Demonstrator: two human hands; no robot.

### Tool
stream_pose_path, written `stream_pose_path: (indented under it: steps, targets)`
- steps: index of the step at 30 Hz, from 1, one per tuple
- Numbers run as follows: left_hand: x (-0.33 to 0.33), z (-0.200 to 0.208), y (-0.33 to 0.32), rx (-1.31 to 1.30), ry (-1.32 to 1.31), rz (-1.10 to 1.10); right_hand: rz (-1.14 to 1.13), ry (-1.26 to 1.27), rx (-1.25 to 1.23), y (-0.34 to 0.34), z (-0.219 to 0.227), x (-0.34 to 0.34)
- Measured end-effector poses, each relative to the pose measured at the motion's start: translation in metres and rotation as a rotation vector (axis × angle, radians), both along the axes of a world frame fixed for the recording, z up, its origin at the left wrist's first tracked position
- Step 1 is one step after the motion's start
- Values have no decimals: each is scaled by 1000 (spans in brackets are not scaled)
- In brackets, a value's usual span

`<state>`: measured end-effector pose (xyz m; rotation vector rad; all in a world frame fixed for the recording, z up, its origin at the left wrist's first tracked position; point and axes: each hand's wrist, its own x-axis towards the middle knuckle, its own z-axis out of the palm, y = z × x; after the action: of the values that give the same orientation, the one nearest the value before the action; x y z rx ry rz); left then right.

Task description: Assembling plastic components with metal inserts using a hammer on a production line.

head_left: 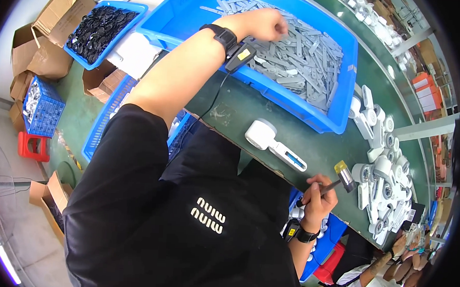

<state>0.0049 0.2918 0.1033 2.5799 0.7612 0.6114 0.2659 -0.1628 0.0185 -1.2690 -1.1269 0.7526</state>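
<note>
- Head view: the left hand [265,23] reaches into a blue bin [342,87] of grey flat parts [307,59], fingers curled shut among them; whether it grips one cannot be told.
- The right hand [318,196] is closed around a small hammer [337,180] by the green table [318,145] edge.
- A white handheld device [272,140] lies on the table between the hands, with finished white units [382,172] piled just beyond the hammer.

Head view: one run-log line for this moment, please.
left hand: reaching into blue bin of grey strips | right hand: gripping small hammer | white device: lying on green bench
</note>
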Motion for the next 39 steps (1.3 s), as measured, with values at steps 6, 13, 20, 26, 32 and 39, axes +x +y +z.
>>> stream_pose_path:
  steps: [6,13,20,26,32,39]
  targets:
    - [8,63,-95,34,-588,-181,-124,117,-36,7,6,-12]
    - [9,16,-254,-247,-727,-477,-68,198,-121,15,22,-24]
    - [11,-41,-285,-332,-801,-476,-19,406,-230,24,57,-48]
    - [2,-33,-287,155,-364,-103,-199,331,-216,34,54,-50]
    - [1,-48,-284,48,-255,-98,-259,99,-311,41,55,-62]
    - [-1,-57,-277,58,-359,-138,-175,68,-387,42,53,-59]
